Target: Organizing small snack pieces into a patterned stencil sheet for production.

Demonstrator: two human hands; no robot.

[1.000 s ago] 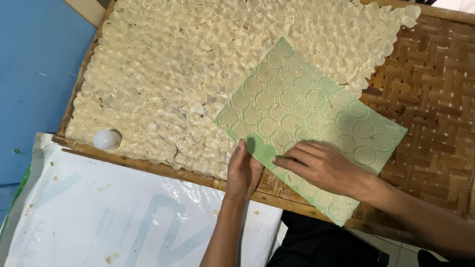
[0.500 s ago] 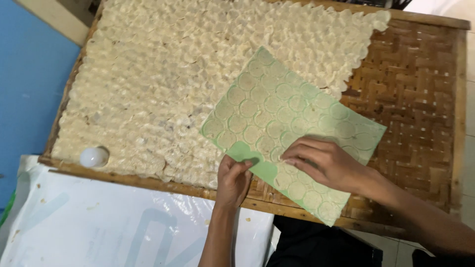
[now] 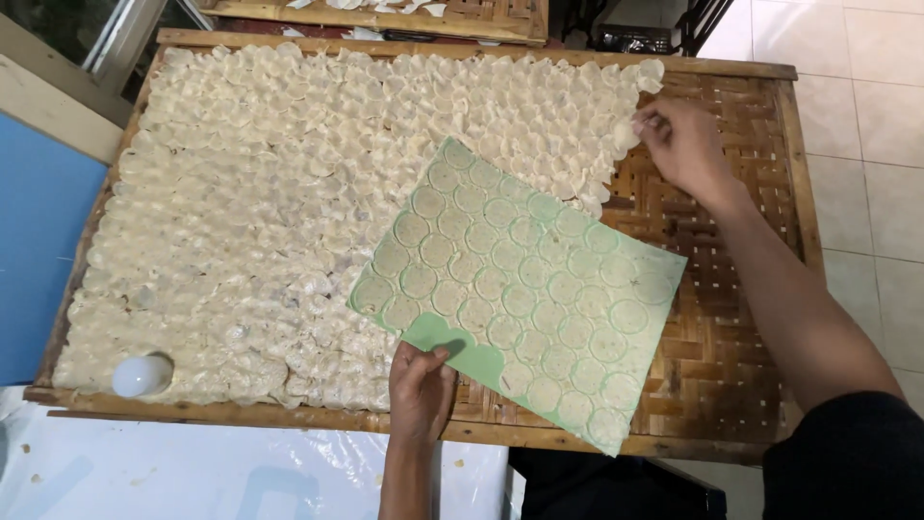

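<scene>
A green sheet (image 3: pixel 476 359) covered with several thin pale round crackers lies tilted over a woven bamboo tray (image 3: pixel 741 289). My left hand (image 3: pixel 421 390) grips the sheet's near corner, thumb on top. My right hand (image 3: pixel 680 141) is stretched to the tray's far right and pinches one pale round cracker (image 3: pixel 628 133) at the edge of the spread. Most of the tray is covered by overlapping pale crackers (image 3: pixel 289 212) laid in rows.
A white bulb-like ball (image 3: pixel 141 375) rests on the tray's near left corner. White plastic sheeting (image 3: pixel 192 472) lies below the tray, a blue surface (image 3: pixel 38 250) to the left, tiled floor (image 3: pixel 866 116) to the right. Another tray (image 3: pixel 385 14) sits beyond.
My right hand left the green sheet and reached to the far right edge of the cracker spread, holding one round. The left hand kept its grip on the sheet's corner.
</scene>
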